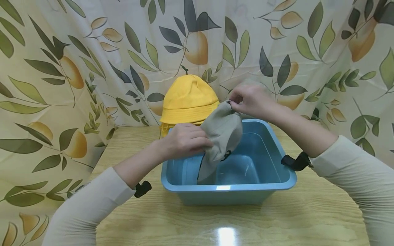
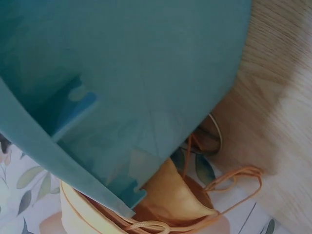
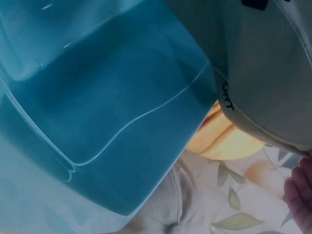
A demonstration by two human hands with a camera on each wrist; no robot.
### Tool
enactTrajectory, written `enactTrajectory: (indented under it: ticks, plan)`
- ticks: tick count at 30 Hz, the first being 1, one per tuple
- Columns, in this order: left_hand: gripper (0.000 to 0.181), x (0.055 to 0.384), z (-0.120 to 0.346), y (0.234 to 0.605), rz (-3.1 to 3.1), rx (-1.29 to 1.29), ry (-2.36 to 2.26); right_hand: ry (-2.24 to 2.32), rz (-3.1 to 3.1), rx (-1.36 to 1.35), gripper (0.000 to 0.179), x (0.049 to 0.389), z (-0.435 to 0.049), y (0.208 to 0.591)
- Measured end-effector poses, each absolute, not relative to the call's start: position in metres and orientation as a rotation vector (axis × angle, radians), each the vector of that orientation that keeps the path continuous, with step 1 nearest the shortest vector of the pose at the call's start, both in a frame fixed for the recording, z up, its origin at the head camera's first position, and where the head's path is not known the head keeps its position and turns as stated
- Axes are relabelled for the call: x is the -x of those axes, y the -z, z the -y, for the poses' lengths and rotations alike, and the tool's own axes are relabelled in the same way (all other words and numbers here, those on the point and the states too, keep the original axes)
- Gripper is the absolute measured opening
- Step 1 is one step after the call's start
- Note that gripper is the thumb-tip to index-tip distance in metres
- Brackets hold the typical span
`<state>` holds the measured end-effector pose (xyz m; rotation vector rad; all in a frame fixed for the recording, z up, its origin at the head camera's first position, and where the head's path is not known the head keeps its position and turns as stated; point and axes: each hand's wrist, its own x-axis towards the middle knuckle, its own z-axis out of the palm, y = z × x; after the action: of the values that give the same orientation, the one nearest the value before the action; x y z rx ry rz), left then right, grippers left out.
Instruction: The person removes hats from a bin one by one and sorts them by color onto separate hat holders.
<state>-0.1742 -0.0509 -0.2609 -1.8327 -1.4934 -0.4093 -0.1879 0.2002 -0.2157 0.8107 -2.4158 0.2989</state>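
Observation:
A beige-grey cap (image 1: 226,131) with dark lettering hangs tilted above the blue basin (image 1: 228,187), its brim dipping inside. My right hand (image 1: 253,99) pinches its upper edge between thumb and fingers. Lower down, my left hand (image 1: 187,140) grips the side of the cap, the back of the hand upward. In the right wrist view the cap (image 3: 268,73) fills the upper right, with some fingertips (image 3: 298,190) at the frame's edge. The left wrist view shows the basin's outer side (image 2: 146,58) but neither the left hand nor the cap.
A yellow bucket hat (image 1: 190,99) with orange cords (image 2: 239,178) stands behind the basin, against the leaf-patterned curtain (image 1: 132,34). Some pale fabric (image 3: 170,195) lies behind the basin in the right wrist view. The wooden table (image 1: 147,218) lies underneath.

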Motion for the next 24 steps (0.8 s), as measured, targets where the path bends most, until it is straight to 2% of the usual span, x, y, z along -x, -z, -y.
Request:
enactTrajectory:
  ticks: [10,24]
  plan:
    - [0.009,0.182,0.045,0.248,1.438,1.805,0.420,-0.445,2.450,-0.734,0.009,0.185,-0.205,0.208]
    - [0.009,0.202,0.032,0.210,1.594,1.610,0.499,-0.421,2.214,-0.816,0.015,0.148,-0.206,0.180]
